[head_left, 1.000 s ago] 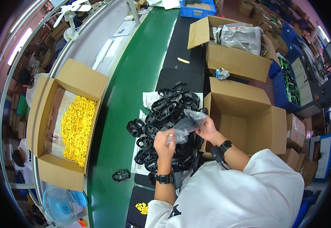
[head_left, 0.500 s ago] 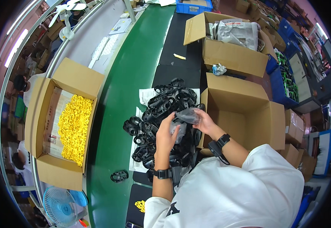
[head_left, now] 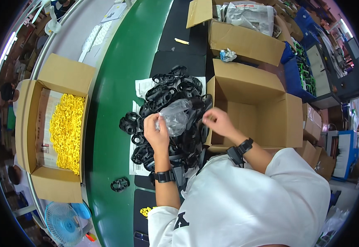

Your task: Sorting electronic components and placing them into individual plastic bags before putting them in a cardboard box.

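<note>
My left hand (head_left: pixel 156 131) grips a crumpled clear plastic bag (head_left: pixel 176 116) above a heap of black ring-shaped plastic parts (head_left: pixel 169 95). The heap lies on white paper sheets (head_left: pixel 145 87) over a black mat. My right hand (head_left: pixel 217 120) hovers just right of the bag with fingers loosely curled, apart from it, at the near-left corner of an open cardboard box (head_left: pixel 257 108). Both wrists carry black bands.
A green conveyor belt (head_left: pixel 117 78) runs along the left, with one black part (head_left: pixel 120 185) lying on it. A cardboard box of yellow parts (head_left: pixel 65 131) stands beyond it. More boxes (head_left: pixel 245 37) hold bagged goods at the back. A blue fan (head_left: pixel 64 222) sits lower left.
My right hand has let go of the bag and drawn back to the right. The left hand keeps the bag, which now hangs more open over the heap.
</note>
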Available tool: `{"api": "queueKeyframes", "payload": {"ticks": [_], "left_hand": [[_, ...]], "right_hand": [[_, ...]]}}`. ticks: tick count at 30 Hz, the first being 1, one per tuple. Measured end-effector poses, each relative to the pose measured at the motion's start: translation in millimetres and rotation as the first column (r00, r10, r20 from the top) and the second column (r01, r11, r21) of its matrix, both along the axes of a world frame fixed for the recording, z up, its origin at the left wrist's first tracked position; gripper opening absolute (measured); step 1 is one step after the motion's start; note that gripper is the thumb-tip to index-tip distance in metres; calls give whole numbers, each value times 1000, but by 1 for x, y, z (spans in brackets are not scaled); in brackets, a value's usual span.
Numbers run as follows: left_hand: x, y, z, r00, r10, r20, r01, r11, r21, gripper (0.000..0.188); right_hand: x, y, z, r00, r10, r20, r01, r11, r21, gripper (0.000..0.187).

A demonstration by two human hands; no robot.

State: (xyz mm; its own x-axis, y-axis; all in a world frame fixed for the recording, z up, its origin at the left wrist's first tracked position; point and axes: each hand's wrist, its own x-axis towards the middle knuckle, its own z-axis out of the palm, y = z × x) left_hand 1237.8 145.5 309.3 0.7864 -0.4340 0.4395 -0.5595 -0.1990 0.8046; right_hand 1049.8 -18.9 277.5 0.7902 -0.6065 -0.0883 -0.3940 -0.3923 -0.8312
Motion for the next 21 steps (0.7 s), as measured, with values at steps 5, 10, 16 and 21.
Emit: {"api": "queueKeyframes", "payload": {"ticks": [5, 10, 16, 21], "left_hand": [[0, -2, -2, 998, 45, -45, -46, 999, -25, 9], [0, 8, -10, 978, 89, -189, -110, 989, -100, 11], [-2, 35, -16, 946, 174, -272, -201, 977, -74, 12], [-14, 69, -18, 919, 214, -330, -264, 958, -114, 10]], "right_hand": [[-20, 41, -15, 570, 807, -157, -822, 558, -117, 33], [-30, 81, -51, 424, 794, -435, -900, 315, -301, 24], [-20, 71, -57, 317, 792, -522, -943, 203, -264, 21], [-27, 60, -37, 443, 830, -340, -873, 312, -376, 19]]}}
